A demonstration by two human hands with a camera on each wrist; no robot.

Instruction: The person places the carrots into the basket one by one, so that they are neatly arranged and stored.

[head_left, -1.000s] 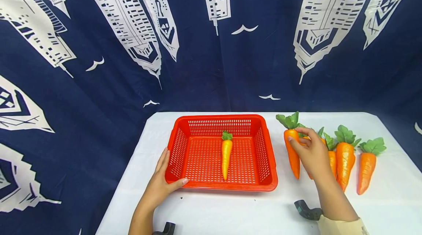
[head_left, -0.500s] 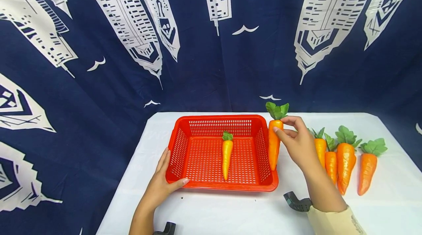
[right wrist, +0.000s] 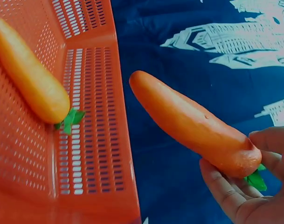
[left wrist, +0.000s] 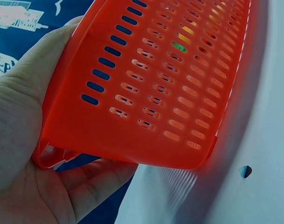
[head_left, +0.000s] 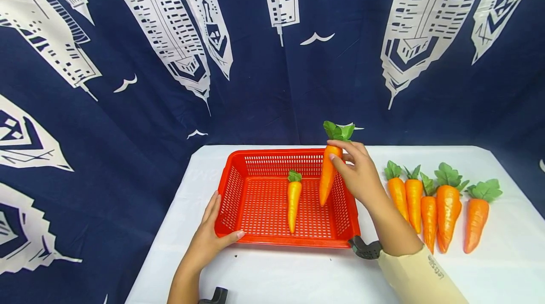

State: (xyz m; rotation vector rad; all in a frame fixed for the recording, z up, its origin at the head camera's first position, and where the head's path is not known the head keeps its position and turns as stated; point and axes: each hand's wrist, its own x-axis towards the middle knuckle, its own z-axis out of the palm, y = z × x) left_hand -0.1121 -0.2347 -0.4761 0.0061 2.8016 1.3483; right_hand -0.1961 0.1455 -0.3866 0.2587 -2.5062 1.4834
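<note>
A red plastic basket (head_left: 294, 241) with slotted walls sits on the white table, a slim yellow-orange carrot (head_left: 294, 202) lying inside. At its front left corner rests my left hand (head_left: 207, 242), fingers straight along the left side and thumb across the front rim. In the left wrist view the fingers (left wrist: 97, 186) show below the basket's corner. My right hand (head_left: 359, 171) pinches an orange carrot (head_left: 328, 178) near its leafy top, thumb on one side and fingers on the other. This carrot hangs tip down over the basket's right part, apart from the other one.
Several more carrots (head_left: 448, 214) with green leaves lie in a row on the table (head_left: 298, 275) right of the basket. A dark blue cloth (head_left: 272, 91) with white building prints hangs behind the table. Each wrist wears a black device (head_left: 365, 248).
My right hand has carried the orange carrot left and up, from beside the row of carrots to over the basket's right part. The left hand has stayed at the corner.
</note>
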